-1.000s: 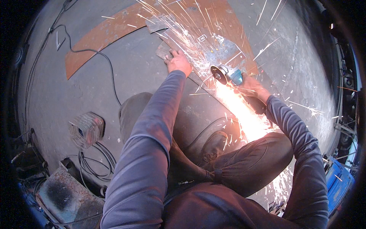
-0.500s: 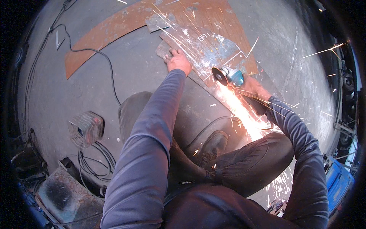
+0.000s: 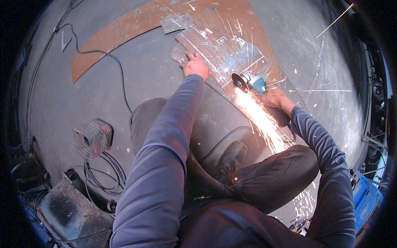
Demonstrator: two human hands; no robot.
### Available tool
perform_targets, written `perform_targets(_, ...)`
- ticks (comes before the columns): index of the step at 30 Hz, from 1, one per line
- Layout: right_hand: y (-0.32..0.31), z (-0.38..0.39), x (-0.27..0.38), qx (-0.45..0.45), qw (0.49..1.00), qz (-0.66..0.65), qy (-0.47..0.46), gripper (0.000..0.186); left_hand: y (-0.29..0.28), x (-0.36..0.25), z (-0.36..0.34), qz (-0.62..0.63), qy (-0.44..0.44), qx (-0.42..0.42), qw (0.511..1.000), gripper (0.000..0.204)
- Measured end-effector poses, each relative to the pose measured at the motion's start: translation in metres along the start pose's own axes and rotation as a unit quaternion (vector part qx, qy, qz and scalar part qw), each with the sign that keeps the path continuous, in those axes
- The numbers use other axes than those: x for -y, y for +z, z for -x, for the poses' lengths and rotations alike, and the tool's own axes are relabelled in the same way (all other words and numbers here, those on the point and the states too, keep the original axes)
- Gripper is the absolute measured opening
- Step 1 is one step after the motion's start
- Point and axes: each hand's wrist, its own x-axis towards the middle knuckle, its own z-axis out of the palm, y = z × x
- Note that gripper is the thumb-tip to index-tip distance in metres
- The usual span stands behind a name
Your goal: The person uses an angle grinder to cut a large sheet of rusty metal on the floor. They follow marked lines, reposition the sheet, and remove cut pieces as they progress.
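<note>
My right hand (image 3: 276, 98) is wrapped round the body of a teal angle grinder (image 3: 257, 84). Its thin disc (image 3: 240, 82) meets the painted, worn metal sheet (image 3: 225, 56). A bright stream of sparks (image 3: 259, 118) pours from the disc toward my bent right knee, hiding part of the sheet's near edge. My left hand (image 3: 195, 67) presses down at the sheet's left edge with its fingers apart. Beneath those fingers a small grey flat piece (image 3: 178, 54) sticks out.
Under the metal sheet lies a large rust-brown curved plate (image 3: 107, 43). A dark cable (image 3: 118, 62) runs over the concrete floor at left. Near my left knee stand a box-shaped ribbed object (image 3: 93, 137) and coiled cable (image 3: 105, 175). Blue equipment (image 3: 368, 198) is at the right edge.
The disc and both hands appear very slightly further right, along with the surrounding scene. The spark stream has changed shape, and stray sparks fly in different places. Both hands keep their hold.
</note>
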Motion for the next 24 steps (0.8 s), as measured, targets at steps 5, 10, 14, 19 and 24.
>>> perform_targets(5, 0.013, -0.014, -0.024, 0.014, 0.997, -0.071, -0.024, 0.083, -0.002, -0.003, -0.006, -0.026, -0.009, 0.047, 0.999, 0.070)
perform_targets(10, -0.002, -0.001, -0.001, 0.020, 1.000, -0.006, 0.015, 0.085, -0.012, -0.005, 0.000, -0.023, -0.008, 0.057, 0.998, 0.058)
perform_targets(14, -0.004, 0.007, 0.003, 0.023, 1.000, -0.011, 0.017, 0.081, -0.003, 0.000, -0.005, -0.008, -0.015, 0.038, 0.999, 0.051)
perform_targets(19, -0.007, 0.010, 0.010, 0.034, 0.999, 0.009, 0.032, 0.081, -0.001, 0.002, -0.006, 0.001, -0.013, 0.032, 0.999, 0.054)
perform_targets(24, -0.007, -0.001, -0.001, 0.017, 1.000, -0.012, -0.002, 0.082, -0.007, -0.006, -0.002, -0.006, -0.001, 0.037, 0.999, 0.071)
